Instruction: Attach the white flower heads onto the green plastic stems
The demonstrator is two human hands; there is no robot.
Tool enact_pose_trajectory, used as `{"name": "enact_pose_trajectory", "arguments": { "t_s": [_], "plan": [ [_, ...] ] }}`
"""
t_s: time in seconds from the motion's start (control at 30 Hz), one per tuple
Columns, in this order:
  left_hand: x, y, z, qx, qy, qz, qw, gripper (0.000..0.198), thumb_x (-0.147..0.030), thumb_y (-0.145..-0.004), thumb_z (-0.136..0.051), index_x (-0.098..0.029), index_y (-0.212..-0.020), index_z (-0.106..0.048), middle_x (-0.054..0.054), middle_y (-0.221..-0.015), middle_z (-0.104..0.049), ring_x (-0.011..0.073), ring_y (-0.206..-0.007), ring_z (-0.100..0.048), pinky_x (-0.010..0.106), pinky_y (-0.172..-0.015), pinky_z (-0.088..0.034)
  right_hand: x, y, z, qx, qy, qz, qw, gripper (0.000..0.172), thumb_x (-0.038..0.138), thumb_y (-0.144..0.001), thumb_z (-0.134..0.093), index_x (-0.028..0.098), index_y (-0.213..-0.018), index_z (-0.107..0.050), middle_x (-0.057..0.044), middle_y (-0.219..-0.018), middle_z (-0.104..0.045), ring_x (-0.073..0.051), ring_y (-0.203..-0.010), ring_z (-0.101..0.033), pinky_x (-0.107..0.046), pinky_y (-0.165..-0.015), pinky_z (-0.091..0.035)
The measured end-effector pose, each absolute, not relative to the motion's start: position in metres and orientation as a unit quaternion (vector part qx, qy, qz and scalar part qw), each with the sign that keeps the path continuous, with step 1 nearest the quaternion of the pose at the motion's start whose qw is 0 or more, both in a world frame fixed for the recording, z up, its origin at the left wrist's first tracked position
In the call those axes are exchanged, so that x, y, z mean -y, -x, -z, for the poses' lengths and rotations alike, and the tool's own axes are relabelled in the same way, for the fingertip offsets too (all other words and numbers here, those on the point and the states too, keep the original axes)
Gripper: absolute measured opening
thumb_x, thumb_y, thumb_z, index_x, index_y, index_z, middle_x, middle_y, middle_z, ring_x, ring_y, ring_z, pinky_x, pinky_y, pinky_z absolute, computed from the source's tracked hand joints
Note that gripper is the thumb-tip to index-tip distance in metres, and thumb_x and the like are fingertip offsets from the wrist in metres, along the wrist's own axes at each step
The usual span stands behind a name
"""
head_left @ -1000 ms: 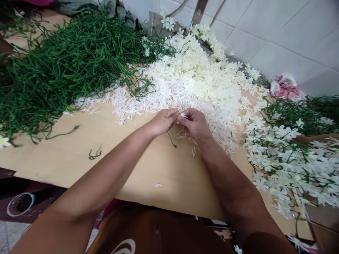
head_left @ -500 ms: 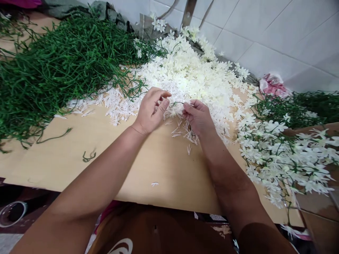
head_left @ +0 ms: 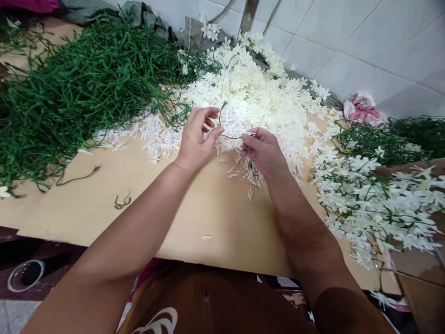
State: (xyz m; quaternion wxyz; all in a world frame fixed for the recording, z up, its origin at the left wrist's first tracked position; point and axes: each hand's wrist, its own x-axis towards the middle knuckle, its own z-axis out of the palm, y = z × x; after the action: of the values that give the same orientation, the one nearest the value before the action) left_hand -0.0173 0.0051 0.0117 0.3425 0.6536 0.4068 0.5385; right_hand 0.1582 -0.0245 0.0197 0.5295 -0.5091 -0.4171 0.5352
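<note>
Between the hands [head_left: 263,151] curves a thin green stem [head_left: 232,137].

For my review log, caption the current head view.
Right hand pinches a thin green stem near the open left hand, before piles of white blossoms and green stems.

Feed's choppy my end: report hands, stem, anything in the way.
Right hand pinching one end of green stem. Left hand open, stem by its thumb, contact unclear. Loose white pieces lie around, none seen blocking the hands.
</note>
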Motion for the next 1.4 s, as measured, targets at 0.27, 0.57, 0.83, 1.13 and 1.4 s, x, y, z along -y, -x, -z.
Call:
{"name": "enact_pose_trajectory", "arguments": {
  "t_s": [0.27, 0.57, 0.83, 1.13, 1.4],
  "plan": [
    [-0.007, 0.014, -0.02, -0.419, -0.488, -0.573, 0.507, 0.012, -0.027, -0.082, -0.066, -0.019, -0.072, -0.062, 0.001, -0.073, -0.063, 0.0106, -0.075, -0.059, 0.021, -0.067, -0.044, 0.023, -0.158, -0.012, 0.533, 0.55, -0.417, 0.489, 0.026, 0.026, -0.071, -0.076, 0.022, -0.07, -0.05, 0.008, -0.054, -0.049, -0.006, -0.046, -0.043, -0.023, -0.045, -0.036],
    [-0.019, 0.03, -0.022, -0.372, -0.356, -0.608, 0.604, 0.006, -0.026, -0.084, -0.062, -0.023, -0.08, -0.066, -0.002, -0.062, -0.058, 0.0085, -0.06, -0.056, 0.02, -0.054, -0.046, 0.041, -0.163, -0.041, 0.684, 0.567, -0.337, 0.312, 0.018, 0.02, -0.068, -0.075, 0.019, -0.073, -0.058, 0.001, -0.072, -0.058, -0.011, -0.065, -0.05, -0.028, -0.062, -0.04],
    [-0.02, 0.032, -0.019, -0.356, -0.379, -0.533, 0.668, 0.012, -0.015, -0.072, -0.065, -0.02, -0.082, -0.063, -0.003, -0.062, -0.055, 0.0055, -0.051, -0.047, 0.02, -0.049, -0.039, 0.049, -0.154, -0.035, 0.807, 0.554, -0.185, 0.081, 0.017, 0.002, -0.073, -0.052, 0.017, -0.068, -0.058, -0.006, -0.077, -0.057, -0.019, -0.08, -0.052, -0.031, -0.074, -0.039],
    [0.005, 0.009, -0.016, -0.493, -0.742, -0.26, 0.372, 0.027, -0.027, -0.079, -0.058, -0.018, -0.103, -0.066, -0.003, -0.057, -0.051, 0.0104, -0.052, -0.042, 0.025, -0.056, -0.033, 0.037, -0.172, -0.038, 0.736, 0.617, -0.132, 0.247, 0.011, 0.012, -0.077, -0.054, 0.019, -0.069, -0.052, -0.001, -0.069, -0.057, -0.014, -0.065, -0.048, -0.029, -0.066, -0.037],
    [0.0, 0.003, -0.009, -0.531, -0.755, -0.241, 0.3, 0.016, -0.029, -0.079, -0.058, -0.018, -0.087, -0.067, -0.001, -0.057, -0.052, 0.0131, -0.06, -0.047, 0.026, -0.061, -0.034, 0.035, -0.165, -0.029, 0.727, 0.59, -0.154, 0.314, 0.007, 0.012, -0.076, -0.055, 0.019, -0.073, -0.055, -0.001, -0.07, -0.059, -0.013, -0.065, -0.05, -0.03, -0.066, -0.04]
  ]
}}
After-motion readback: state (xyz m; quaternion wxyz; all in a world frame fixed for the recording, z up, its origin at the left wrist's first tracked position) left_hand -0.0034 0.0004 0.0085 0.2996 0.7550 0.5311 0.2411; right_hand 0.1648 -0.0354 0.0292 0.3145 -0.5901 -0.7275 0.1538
